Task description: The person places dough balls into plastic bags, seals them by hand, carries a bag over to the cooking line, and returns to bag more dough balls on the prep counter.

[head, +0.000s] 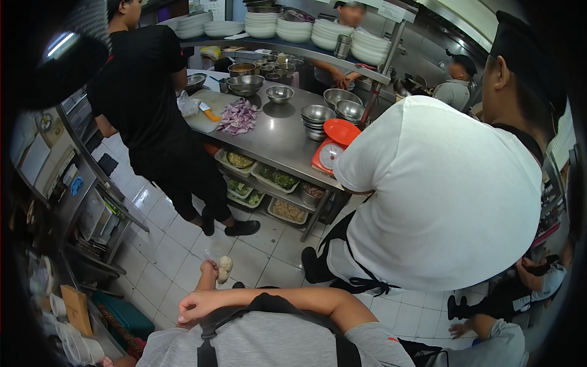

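My left hand (210, 268) is low in front of me above the floor, closed around a hold on some pale rounded lumps (224, 269). They seem to hang in a clear plastic bag, but their exact kind cannot be made out. Across my chest lies my right arm, with my right hand (195, 306) curled beside my left elbow. Its fingertips are near or against the left arm, and whether they grip it is unclear. No tool shows in the right hand.
A steel worktable (279, 133) ahead carries sliced red onions (238, 116), a knife (209, 112), metal bowls (316, 114) and a red scale (328, 156). Vegetable baskets (275, 176) sit below. A person in black (151, 101) stands left; another in white (440, 197) blocks the right.
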The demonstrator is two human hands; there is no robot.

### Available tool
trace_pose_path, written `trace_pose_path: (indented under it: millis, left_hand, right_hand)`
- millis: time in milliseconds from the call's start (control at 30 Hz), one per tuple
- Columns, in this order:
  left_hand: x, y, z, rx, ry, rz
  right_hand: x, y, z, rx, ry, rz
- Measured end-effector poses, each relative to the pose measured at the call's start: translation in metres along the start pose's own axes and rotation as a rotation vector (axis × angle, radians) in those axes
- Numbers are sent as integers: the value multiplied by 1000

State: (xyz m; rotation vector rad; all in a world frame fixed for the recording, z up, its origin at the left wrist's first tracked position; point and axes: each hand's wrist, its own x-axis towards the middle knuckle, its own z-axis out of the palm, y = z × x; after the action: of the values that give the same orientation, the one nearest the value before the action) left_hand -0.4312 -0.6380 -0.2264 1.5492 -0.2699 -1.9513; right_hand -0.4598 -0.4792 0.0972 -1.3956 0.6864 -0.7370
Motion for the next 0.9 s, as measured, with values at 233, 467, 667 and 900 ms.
trace_pose_path:
  millis: [233, 467, 667, 900]
  left_hand:
    - [-2, -1, 0, 0, 2, 2]
    - [-3, -1, 1, 5, 2, 3]
    - [-4, 0, 0, 13, 5, 6]
    - [-1, -1, -1, 24, -6, 14]
  right_hand:
    - [-2, 0, -2, 3, -12, 5]
    - [-2, 1, -5, 6, -9, 1]
    - [0, 7, -7, 15, -4, -29]
    - [-3, 5, -8, 13, 1, -15]
